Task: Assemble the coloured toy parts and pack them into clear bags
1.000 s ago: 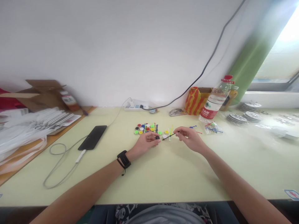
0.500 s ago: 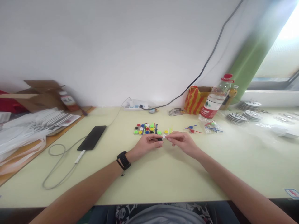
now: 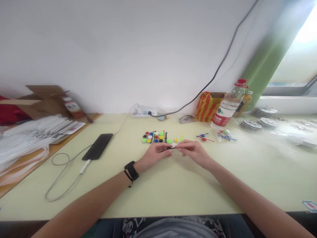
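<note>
Between the thumb and fingers of my left hand is a small black round disc. My right hand pinches the end of a thin dark stick that meets the disc; most of the stick is hidden by fingers. Just beyond my hands lie several coloured round pieces in rows, with thin coloured sticks beside them. A few yellow and white pieces lie behind my right fingertips. Farther right rest red and blue arrow spinners, each a stick with a round centre.
A clear bag of coloured parts lies before a large water bottle. Stacked printed discs stand at right. At left are a phone with its cable and a pile of white packaging. A power strip sits against the wall.
My right fingertips have shifted slightly left, nearer to my left hand. The black disc is tilted differently, and less of the thin stick shows.
</note>
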Demonstrator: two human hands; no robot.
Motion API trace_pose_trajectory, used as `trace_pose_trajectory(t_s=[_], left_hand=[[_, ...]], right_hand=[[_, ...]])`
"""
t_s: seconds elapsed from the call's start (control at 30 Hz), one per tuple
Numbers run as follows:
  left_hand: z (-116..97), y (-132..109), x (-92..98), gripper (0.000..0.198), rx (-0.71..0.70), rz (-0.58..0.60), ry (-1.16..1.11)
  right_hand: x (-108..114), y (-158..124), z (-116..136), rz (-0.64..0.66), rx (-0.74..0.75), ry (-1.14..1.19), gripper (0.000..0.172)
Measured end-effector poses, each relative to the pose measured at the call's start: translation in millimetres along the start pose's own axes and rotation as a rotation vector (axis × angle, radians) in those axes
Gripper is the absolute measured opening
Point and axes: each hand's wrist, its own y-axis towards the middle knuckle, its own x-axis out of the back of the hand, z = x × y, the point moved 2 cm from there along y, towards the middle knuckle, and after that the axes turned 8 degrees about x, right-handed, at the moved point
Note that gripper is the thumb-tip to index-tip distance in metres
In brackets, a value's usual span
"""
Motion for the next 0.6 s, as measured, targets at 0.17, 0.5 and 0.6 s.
trace_pose_trajectory(t_s=[0.17,0.5,0.6], left_hand=[[1,0,-0.7,0.042,-0.029,0.019,0.037],[-10,-8,-5.1,0.026,-0.247,-0.109,0.302],[-12,-10,-6.3,0.023,-0.277,-0.111,0.363]], right_hand=[[-1,0,-2,0.024,0.010,-0.044,0.030],[0,0,-5,0.053,-0.073,-0.055,0.032],[0,-1,-9,0.076,-0.095,-0.062,0.031]])
